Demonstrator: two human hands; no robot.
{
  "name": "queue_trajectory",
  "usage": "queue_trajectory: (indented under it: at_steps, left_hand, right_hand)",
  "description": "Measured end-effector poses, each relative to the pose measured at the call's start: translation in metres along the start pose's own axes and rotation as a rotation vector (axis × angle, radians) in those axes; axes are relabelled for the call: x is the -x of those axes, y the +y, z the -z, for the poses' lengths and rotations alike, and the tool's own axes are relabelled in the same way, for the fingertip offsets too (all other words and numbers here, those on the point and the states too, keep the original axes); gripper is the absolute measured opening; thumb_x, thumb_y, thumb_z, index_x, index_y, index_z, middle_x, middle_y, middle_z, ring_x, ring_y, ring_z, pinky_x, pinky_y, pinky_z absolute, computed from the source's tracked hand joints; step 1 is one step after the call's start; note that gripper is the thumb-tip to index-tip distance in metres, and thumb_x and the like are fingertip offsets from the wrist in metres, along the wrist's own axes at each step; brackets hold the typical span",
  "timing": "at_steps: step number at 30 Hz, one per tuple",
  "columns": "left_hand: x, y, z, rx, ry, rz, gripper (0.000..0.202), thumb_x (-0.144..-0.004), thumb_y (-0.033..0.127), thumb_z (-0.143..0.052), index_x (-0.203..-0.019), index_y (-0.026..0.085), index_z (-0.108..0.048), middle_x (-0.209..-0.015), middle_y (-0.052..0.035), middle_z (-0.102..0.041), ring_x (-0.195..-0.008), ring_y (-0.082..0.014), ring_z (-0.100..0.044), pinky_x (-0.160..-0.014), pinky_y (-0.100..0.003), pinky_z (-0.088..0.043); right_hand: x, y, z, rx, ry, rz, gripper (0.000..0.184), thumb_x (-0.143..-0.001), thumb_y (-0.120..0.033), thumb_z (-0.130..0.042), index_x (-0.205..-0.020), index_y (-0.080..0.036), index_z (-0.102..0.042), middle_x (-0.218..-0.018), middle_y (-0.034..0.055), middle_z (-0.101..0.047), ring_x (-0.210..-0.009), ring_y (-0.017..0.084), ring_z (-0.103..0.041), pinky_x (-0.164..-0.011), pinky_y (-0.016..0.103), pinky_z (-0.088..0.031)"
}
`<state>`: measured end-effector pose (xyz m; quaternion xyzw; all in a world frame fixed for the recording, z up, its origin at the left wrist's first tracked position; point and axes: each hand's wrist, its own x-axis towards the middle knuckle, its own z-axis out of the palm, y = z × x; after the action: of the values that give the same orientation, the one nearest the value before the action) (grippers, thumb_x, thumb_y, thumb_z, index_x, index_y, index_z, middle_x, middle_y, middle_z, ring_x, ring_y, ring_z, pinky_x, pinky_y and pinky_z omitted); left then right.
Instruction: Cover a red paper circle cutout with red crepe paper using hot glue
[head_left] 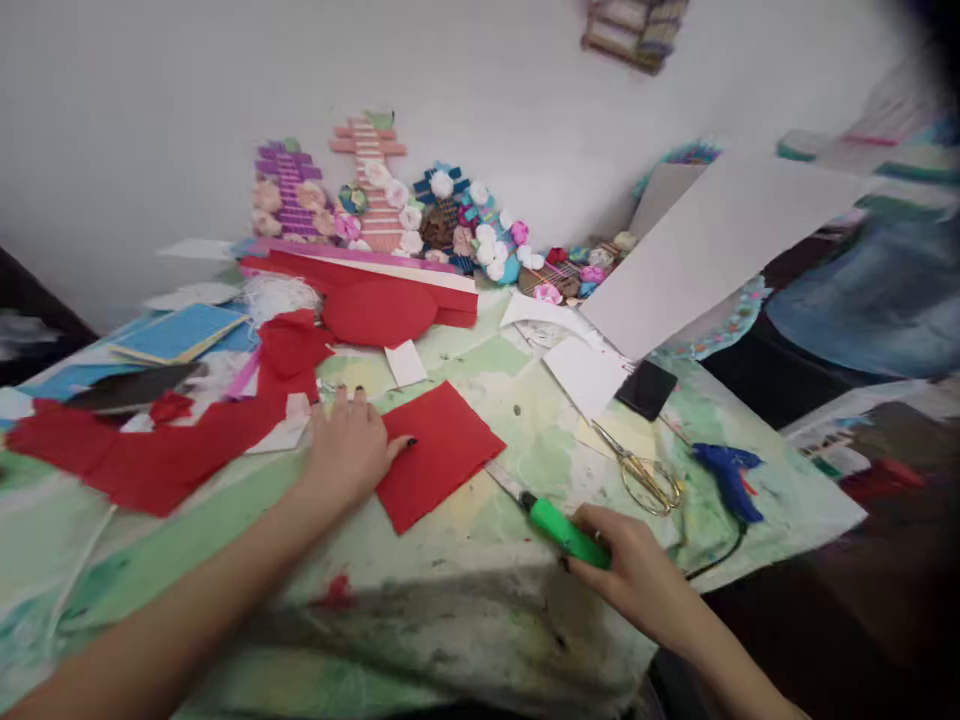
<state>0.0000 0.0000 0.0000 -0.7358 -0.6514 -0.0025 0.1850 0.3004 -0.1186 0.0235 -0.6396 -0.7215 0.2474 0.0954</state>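
Observation:
A green utility knife (566,530) is gripped in my right hand (634,575), its long blade pointing up and left. The blade's tip touches or lies very close to the right edge of a red square (442,455) of fabric or paper. My left hand (346,445) lies flat with fingers stretched out at the square's left side. Its thumb rests on the red surface, while the other fingers reach past the edge to the table. Close by the left fingertips is a small white card (406,364).
Red scraps (180,450) spread across the left. A red oval (381,311) lies behind. Gold-handled scissors (646,482), a black phone (646,389) and a blue glue gun (729,478) are at right. Decorated flower crafts (375,200) stand by the wall; a large grey board (697,250) leans at right.

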Motion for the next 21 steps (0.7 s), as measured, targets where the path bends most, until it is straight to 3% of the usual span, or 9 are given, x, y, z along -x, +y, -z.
queue_trajectory:
  at_steps: [4, 6, 8, 11, 14, 17, 21]
  left_hand:
    - [-0.013, 0.008, 0.000, 0.185, 0.032, -0.229, 0.047, -0.094, 0.029, -0.038, -0.130, 0.003, -0.052, -0.145, -0.0210, -0.043, -0.137, -0.0379, -0.034, -0.108, -0.054, -0.030]
    - [-0.019, 0.018, 0.000, 0.360, -0.026, -0.460, 0.048, -0.096, 0.028, -0.032, -0.138, 0.007, -0.045, -0.150, -0.0145, -0.038, -0.139, -0.0272, -0.033, -0.112, -0.042, -0.030]
    - [-0.023, 0.032, -0.001, 0.480, -0.090, -0.601, 0.050, -0.098, 0.032, -0.029, -0.142, 0.010, -0.039, -0.151, -0.0114, -0.036, -0.141, -0.0224, -0.031, -0.114, -0.038, -0.027]
    - [-0.022, 0.051, 0.000, 0.526, -0.129, -0.638, 0.059, -0.096, 0.045, -0.034, -0.141, 0.007, -0.040, -0.149, -0.0153, -0.038, -0.140, -0.0273, -0.032, -0.114, -0.042, -0.027]
    - [-0.012, 0.063, 0.003, 0.531, -0.001, -0.638, 0.066, -0.087, 0.054, -0.048, -0.131, 0.004, -0.051, -0.138, -0.0204, -0.051, -0.131, -0.0342, -0.043, -0.109, -0.047, -0.033]
    - [-0.002, 0.067, 0.005, 0.515, 0.168, -0.682, 0.046, -0.086, 0.043, -0.052, -0.110, 0.006, -0.063, -0.113, -0.0190, -0.066, -0.109, -0.0327, -0.057, -0.096, -0.045, -0.044]
    - [0.002, 0.067, 0.005, 0.484, 0.237, -0.683, 0.028, -0.089, 0.031, -0.047, -0.090, 0.010, -0.066, -0.088, -0.0147, -0.067, -0.086, -0.0273, -0.060, -0.076, -0.039, -0.050]
  right_hand:
    - [-0.002, 0.002, -0.001, 0.038, 0.011, 0.030, 0.013, -0.075, -0.019, -0.055, -0.071, -0.020, -0.042, -0.076, 0.0027, -0.057, -0.072, 0.019, -0.053, -0.063, 0.028, -0.031]
    - [-0.001, 0.004, -0.002, 0.047, 0.034, 0.042, 0.009, -0.076, -0.019, -0.055, -0.073, -0.020, -0.046, -0.077, 0.0036, -0.059, -0.074, 0.020, -0.054, -0.065, 0.028, -0.033]
    - [-0.001, 0.005, -0.004, 0.029, 0.060, 0.052, 0.006, -0.077, -0.019, -0.055, -0.081, -0.019, -0.052, -0.083, 0.0049, -0.062, -0.079, 0.021, -0.057, -0.069, 0.029, -0.036]
    - [-0.001, 0.005, -0.006, -0.002, 0.074, 0.040, 0.016, -0.077, -0.018, -0.056, -0.093, -0.019, -0.055, -0.088, 0.0046, -0.065, -0.082, 0.021, -0.060, -0.071, 0.030, -0.038]
    - [-0.003, 0.006, -0.006, 0.013, 0.096, 0.020, 0.014, -0.078, -0.019, -0.057, -0.092, -0.019, -0.055, -0.083, 0.0027, -0.063, -0.078, 0.020, -0.059, -0.068, 0.030, -0.037]
    - [-0.005, 0.007, -0.006, 0.041, 0.120, 0.032, 0.013, -0.079, -0.019, -0.057, -0.091, -0.019, -0.054, -0.085, 0.0024, -0.062, -0.079, 0.020, -0.058, -0.068, 0.030, -0.036]
    - [-0.007, 0.007, -0.006, 0.060, 0.125, 0.029, 0.012, -0.079, -0.020, -0.057, -0.091, -0.019, -0.054, -0.085, 0.0027, -0.062, -0.078, 0.021, -0.058, -0.067, 0.030, -0.036]
